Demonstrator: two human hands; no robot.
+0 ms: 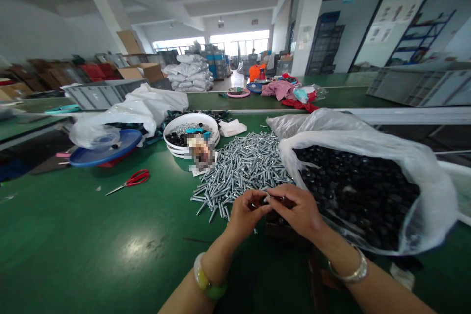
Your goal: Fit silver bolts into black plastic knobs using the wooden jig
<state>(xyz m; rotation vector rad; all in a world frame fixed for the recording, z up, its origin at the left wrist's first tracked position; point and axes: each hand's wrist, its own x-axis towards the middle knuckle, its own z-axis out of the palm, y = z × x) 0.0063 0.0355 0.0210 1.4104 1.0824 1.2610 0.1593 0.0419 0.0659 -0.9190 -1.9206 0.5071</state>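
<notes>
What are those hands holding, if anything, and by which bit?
The left hand and right hand together pinch a small dark piece. They hide most of it, so what it is and which part they grip cannot be told.

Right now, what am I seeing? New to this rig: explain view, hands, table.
There's no machine here: one camera on a person's head looks forward and down at their bare hands. The left hand and right hand meet at the fingertips around a small piece, too hidden to identify. On the green table lie a heap of metal screws, an open plastic bag of black parts, stacked white tubs and red-handled scissors.
</notes>
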